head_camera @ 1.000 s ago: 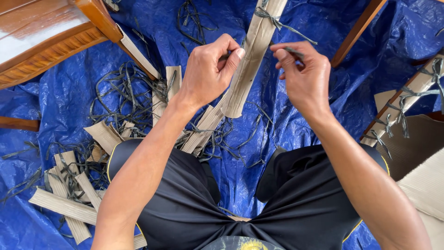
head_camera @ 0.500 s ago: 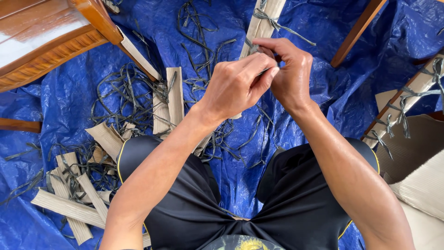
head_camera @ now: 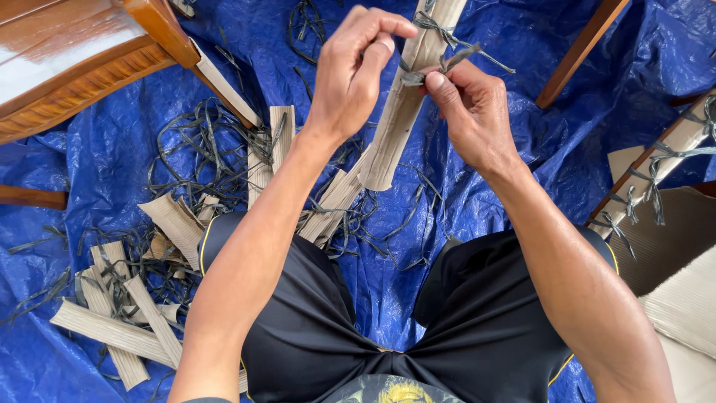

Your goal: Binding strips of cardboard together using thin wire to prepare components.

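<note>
left hand (head_camera: 350, 71) raised since half a second ago | dark strap (head_camera: 414, 75) pinched by both hands' fingers | right hand (head_camera: 473, 112) kept against cardboard tube (head_camera: 399, 119) (strap not yet off)

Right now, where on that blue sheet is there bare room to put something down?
Bare blue tarp lies between the wooden table and the tangled dark strips, and again at far right of the cardboard-wrapped leg. Crowded: the cardboard pieces lower left.

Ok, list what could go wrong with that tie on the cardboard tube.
The dark strap is pinched only at the fingertips of the left hand and right hand, so it may slip. The cardboard tube hangs over the blue tarp and could drop among the loose strips.
</note>
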